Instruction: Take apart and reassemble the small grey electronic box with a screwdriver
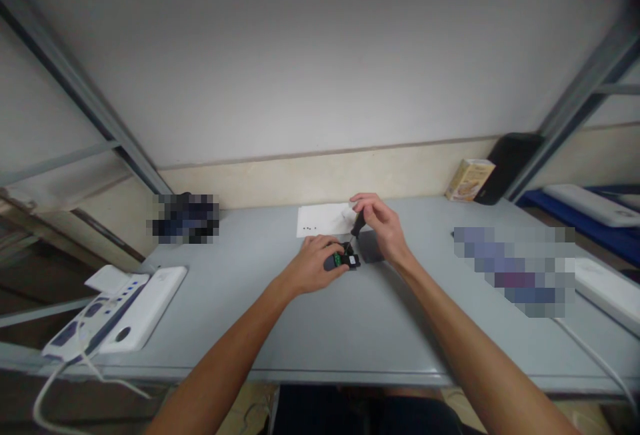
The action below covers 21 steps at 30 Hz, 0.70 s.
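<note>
My left hand is closed around a small dark device with a green circuit board showing, pressing it against the grey table. In my right hand is a black-handled screwdriver, held from above. Its thin shaft slants down to the device; whether the tip sits on a screw is too small to tell. Behind the hands lies a sheet of white paper with several tiny dark pieces, perhaps screws, on it. A dark grey flat piece rests beside the device, partly behind my right hand.
To the left, a white power strip with cables lies beside a long white case. A yellow box and a black case lean at the back right. Blurred-out items occupy both sides. The table's front edge is close to me.
</note>
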Motion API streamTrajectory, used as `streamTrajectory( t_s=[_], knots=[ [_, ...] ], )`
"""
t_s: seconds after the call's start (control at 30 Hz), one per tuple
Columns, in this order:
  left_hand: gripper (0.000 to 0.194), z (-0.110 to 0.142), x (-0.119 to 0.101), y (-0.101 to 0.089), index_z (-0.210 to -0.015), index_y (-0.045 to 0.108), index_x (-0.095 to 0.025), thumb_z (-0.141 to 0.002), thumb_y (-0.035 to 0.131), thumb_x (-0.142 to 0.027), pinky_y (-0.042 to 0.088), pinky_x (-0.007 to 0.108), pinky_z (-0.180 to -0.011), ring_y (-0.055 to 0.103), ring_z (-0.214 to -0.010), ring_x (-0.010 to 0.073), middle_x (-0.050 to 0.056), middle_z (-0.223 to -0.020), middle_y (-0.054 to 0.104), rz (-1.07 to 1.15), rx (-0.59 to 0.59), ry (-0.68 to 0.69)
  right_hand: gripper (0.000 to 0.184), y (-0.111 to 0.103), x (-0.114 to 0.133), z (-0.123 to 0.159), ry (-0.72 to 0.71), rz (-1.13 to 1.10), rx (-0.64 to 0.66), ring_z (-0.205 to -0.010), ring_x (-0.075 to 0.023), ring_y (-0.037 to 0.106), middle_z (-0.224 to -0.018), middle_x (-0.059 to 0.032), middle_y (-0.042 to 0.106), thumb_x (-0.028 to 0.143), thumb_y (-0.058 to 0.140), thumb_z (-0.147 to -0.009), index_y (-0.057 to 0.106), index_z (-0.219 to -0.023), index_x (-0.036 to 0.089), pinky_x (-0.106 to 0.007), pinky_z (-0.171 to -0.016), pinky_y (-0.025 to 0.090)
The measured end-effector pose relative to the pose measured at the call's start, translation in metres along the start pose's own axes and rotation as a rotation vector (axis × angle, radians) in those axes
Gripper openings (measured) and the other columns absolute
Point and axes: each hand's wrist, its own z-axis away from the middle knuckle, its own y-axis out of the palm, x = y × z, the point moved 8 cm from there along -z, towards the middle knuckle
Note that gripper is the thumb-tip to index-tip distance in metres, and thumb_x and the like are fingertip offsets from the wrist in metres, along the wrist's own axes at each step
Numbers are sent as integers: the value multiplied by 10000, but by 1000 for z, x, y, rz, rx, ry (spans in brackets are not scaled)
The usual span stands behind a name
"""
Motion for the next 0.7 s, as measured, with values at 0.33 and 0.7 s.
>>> streamTrajectory(
  t_s=[0.33,0.7],
  knots=[
    [259,0,0,0,-1172,669,-263,-965,677,-418,382,455,-1099,590,-1249,259,64,-1300,666,-34,-6,15,259,10,-4,1,60,-116,67,-921,-209,611,-992,-37,676,458,568,-1006,693,-1130,268,-346,-836,492],
    [225,0,2,-1,-1119,671,-264,-940,699,-397,392,452,-1082,588,-1249,268,59,-1289,668,-2,-10,-4,263,4,-6,0,37,-34,14,-938,-210,612,-991,-41,651,486,649,-953,724,-1085,271,-341,-842,491]
  ],
)
